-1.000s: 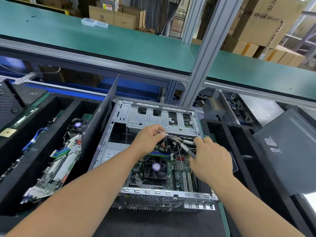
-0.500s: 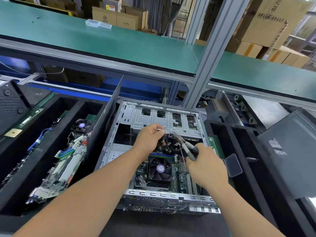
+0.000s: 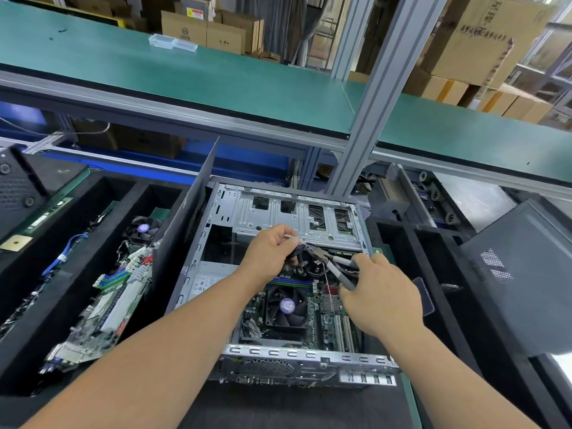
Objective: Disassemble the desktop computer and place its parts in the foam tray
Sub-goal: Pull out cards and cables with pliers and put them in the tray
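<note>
Steel case (image 3: pixel 278 212), two hands, one pliers (image 3: pixel 332 266)

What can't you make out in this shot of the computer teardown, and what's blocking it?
All in the head view:
- What the pliers bite: the cable bundle and left hand cover the tips.
- The right hand hides the pliers' handle ends.
- Motherboard right part: under the right hand.
- PSU label text: too small.
- Right foam tray contents: too dark.

Lighting: bright, even, overhead; soft shadows only. Glare: white burnout at near right edge and far right corner. Distortion: wide-angle bending of green shelf (image 3: pixel 216 78) and post (image 3: pixel 365 125). Focus: centre sharp; far boxes (image 3: pixel 201 29) slightly soft.
</note>
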